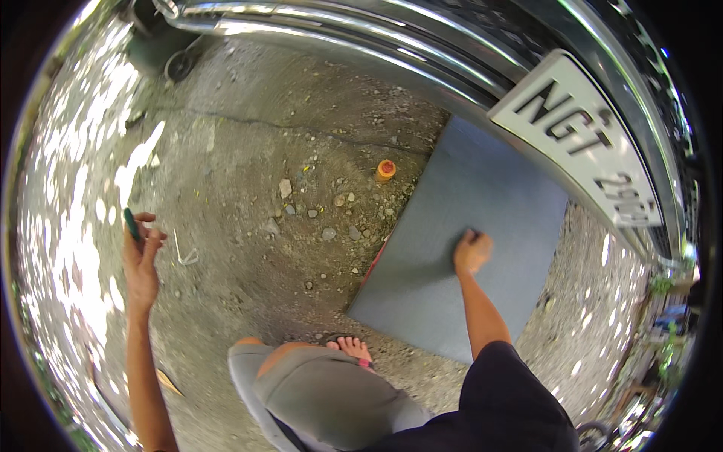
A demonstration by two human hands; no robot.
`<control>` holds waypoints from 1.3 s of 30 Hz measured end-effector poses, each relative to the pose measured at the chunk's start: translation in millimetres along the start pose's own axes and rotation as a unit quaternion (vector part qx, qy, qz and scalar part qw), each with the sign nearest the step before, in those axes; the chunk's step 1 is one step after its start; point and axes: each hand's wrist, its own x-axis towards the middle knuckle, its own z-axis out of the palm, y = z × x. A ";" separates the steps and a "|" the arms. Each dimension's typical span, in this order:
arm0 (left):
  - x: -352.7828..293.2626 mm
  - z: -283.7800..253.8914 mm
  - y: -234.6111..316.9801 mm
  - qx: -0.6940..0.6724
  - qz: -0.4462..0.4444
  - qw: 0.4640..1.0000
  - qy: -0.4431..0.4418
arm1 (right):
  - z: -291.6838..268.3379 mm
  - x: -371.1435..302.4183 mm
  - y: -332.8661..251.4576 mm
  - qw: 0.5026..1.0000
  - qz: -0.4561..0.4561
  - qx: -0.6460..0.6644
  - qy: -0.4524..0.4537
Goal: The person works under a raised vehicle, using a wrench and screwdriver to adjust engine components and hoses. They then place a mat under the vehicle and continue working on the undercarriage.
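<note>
Out at the left, above the ground, my left hand [141,260] is closed around a short dark green rod-shaped thing [132,224], its kind not clear. My right hand [474,255] is curled up over a flat grey mat [497,173] that lies on the ground, partly under a vehicle's front end. Something small and dark shows at the right fingers, but motion blur hides what it is. An orange bottle [385,171] with a reddish top stands on the dirt, left of the mat's far half.
A chrome bumper bar [339,47] with a white number plate [580,135] hangs over the far side. Small stones [329,234] dot the dirt. A thin white bent piece [184,256] lies near my left hand. My bare foot [354,348] is beside the mat's near corner.
</note>
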 end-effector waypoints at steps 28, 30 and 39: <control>-279.7 78.2 185.5 0.182 -0.271 0.903 0.278 | 6.4 77.5 125.4 0.919 -0.376 -0.014 -0.119; -291.1 88.3 184.5 0.169 -0.287 0.897 0.290 | 7.8 78.4 127.1 0.916 -0.383 -0.009 -0.118; -271.5 104.4 234.9 0.146 -0.183 0.896 0.377 | -2.5 82.1 129.9 0.936 -0.316 0.031 -0.153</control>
